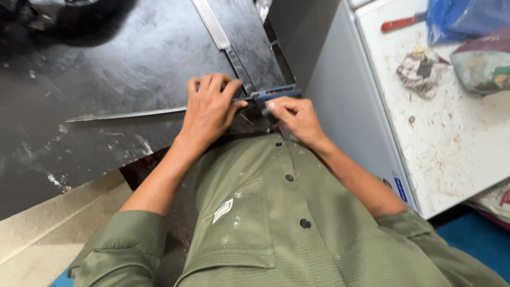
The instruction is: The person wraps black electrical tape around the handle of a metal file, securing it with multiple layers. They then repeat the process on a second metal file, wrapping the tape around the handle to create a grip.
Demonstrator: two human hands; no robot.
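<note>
1. My left hand (211, 109) lies palm-down on the dark metal sheet (122, 69), fingers curled over the corner of a steel square (159, 112); how tightly it grips I cannot tell.
2. The square has one long blade (127, 115) running left across the sheet, and a second blade (219, 33) running up and away.
3. My right hand (295, 118) is pinched shut on a small blue tool (276, 93) (its working end is hidden by my fingers), just beside the square's corner at the near edge of the sheet.
4. To my right stands a white cabinet (457, 138), stained on top, with a crumpled rag (422, 72), a red-handled tool (401, 23) and a blue bag (459, 18) lying on it.
</note>
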